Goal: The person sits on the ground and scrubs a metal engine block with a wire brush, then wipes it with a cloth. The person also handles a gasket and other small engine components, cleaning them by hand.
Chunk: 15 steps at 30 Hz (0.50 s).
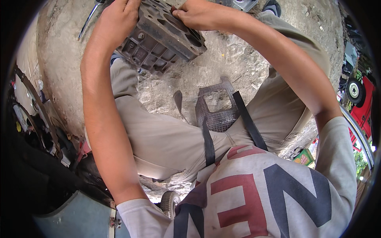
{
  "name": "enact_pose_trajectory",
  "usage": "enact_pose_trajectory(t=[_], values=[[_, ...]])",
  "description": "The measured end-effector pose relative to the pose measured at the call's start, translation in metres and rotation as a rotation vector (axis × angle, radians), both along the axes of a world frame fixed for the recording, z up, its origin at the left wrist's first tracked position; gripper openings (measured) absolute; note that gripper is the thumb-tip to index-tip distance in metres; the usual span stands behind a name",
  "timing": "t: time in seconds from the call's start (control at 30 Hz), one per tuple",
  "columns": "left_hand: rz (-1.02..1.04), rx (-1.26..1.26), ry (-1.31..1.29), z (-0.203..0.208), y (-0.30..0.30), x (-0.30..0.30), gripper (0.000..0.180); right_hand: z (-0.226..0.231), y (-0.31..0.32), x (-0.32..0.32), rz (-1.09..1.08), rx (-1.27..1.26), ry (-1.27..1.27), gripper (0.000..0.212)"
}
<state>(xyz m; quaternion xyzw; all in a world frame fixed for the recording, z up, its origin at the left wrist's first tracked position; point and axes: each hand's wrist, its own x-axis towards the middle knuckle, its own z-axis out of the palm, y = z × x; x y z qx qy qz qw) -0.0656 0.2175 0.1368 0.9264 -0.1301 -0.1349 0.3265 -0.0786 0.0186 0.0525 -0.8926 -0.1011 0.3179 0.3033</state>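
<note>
A dark, grimy metal engine block with round bores stands tilted on the ground between my feet, at the top of the head view. My left hand lies against its left upper edge, gripping it; the fingertips are cut off by the picture's top edge. Over the bored face is my right hand, its fingers curled and the thumb near the rim of a bore. What those fingers hold, if anything, is hidden. Left of my left hand, a screwdriver with a dark handle and long shaft shows partly.
A worn patterned plastic frame lies on the rough concrete floor between my legs. Dark straps hang at my waist. A grey metal part is at the far edge, beside my right foot. A red vehicle stands at right.
</note>
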Motion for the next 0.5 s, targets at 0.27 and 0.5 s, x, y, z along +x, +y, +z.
enact_pose_trajectory(t=[0.27, 0.5], values=[[-0.084, -0.009, -0.145, -0.015, 0.004, 0.003, 0.037, 0.021, -0.009, -0.002, 0.039, -0.005, -0.002, 0.049], [0.094, -0.004, 0.146, 0.012, -0.009, -0.002, 0.04, 0.04, -0.014, 0.009, 0.057, 0.035, -0.054, 0.047]])
